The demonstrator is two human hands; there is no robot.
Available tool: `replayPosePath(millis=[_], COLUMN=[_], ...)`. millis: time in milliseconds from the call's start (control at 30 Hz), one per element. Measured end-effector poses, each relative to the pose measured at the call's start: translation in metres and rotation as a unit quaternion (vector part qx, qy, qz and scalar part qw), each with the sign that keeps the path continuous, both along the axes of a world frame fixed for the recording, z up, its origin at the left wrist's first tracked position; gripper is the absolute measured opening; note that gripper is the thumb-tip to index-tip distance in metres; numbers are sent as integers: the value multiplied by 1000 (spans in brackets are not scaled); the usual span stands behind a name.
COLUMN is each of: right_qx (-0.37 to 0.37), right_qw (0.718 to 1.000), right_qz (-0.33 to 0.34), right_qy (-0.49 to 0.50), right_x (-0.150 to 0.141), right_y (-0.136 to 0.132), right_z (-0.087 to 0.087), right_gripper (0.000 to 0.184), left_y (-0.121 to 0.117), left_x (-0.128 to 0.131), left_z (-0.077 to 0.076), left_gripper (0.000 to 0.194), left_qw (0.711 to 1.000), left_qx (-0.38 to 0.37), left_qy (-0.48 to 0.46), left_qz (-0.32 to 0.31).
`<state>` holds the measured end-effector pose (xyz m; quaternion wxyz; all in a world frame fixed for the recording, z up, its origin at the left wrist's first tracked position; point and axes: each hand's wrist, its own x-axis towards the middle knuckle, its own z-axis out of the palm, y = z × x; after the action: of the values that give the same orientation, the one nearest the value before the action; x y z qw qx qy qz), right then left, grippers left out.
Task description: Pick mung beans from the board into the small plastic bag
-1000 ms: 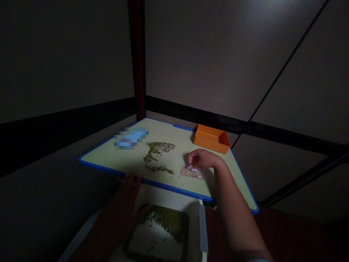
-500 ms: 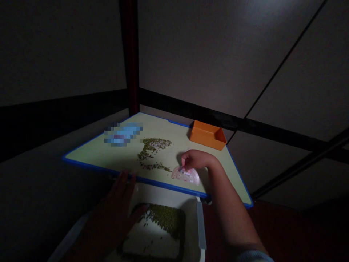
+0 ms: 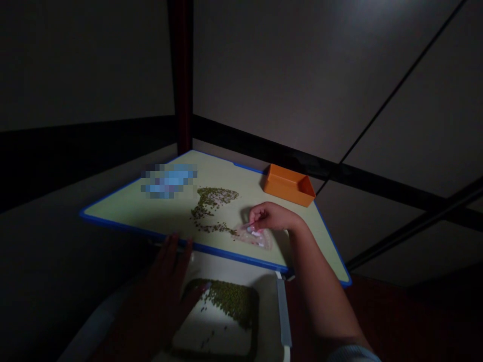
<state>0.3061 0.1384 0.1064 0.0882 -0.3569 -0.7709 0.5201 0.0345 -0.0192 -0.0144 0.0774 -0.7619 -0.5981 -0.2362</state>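
My right hand (image 3: pixel 273 217) is pinched on a clear, pinkish half-round protractor (image 3: pixel 260 240), which lies flat or nearly flat on the pale tabletop (image 3: pixel 139 213). Its left end touches the trail of small green beans (image 3: pixel 217 198) scattered across the middle of the table. In deep shadow, my left hand (image 3: pixel 166 276) rests its outstretched fingertips at the table's blue front edge, thumb spread apart over the white bin (image 3: pixel 269 306) below. More green beans (image 3: pixel 232 301) lie on the bin's floor, heaped toward its back right.
An orange open tray (image 3: pixel 289 186) sits at the table's back right corner. On the left lies a blurred-out blue item (image 3: pixel 169 181). Dark panelled walls (image 3: pixel 264 75) meet behind the table, with a reddish post (image 3: pixel 184 75) at the corner.
My right hand has shifted slightly left and away from me with the protractor, whose left end now meets the bean trail. My left hand stays at the table edge.
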Motion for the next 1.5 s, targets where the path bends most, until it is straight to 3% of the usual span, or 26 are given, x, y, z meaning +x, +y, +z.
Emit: replayPosePath(millis=[567,733,933,1100,1300,1500], right_qx=[61,2,15,43,73,54], right_qw=[997,999,999,995,992,996], right_qz=[-6,29,-42,-87,-58,-34], right_qy=[-47,-17,24,-28,-84,-61], right_x=[-7,-11,2,12,7,5], right_y=[0,-4,-1,1,2,4], right_z=[-4,-3,6,12,9,2], right_gripper=[5,16,15,6,9,10], left_y=[1,3,2,2,1,1], left_x=[4,2,1,1,3,4], left_z=[1,-5,-6,-5,0,-2], left_gripper=[84,85,88,84,84,81], left_qw=[1000,1000,1000,1000,1000,1000], left_qx=[16,16,10,13,17,17], left_qy=[5,12,4,-2,1,-3], left_qz=[11,6,4,0,3,5])
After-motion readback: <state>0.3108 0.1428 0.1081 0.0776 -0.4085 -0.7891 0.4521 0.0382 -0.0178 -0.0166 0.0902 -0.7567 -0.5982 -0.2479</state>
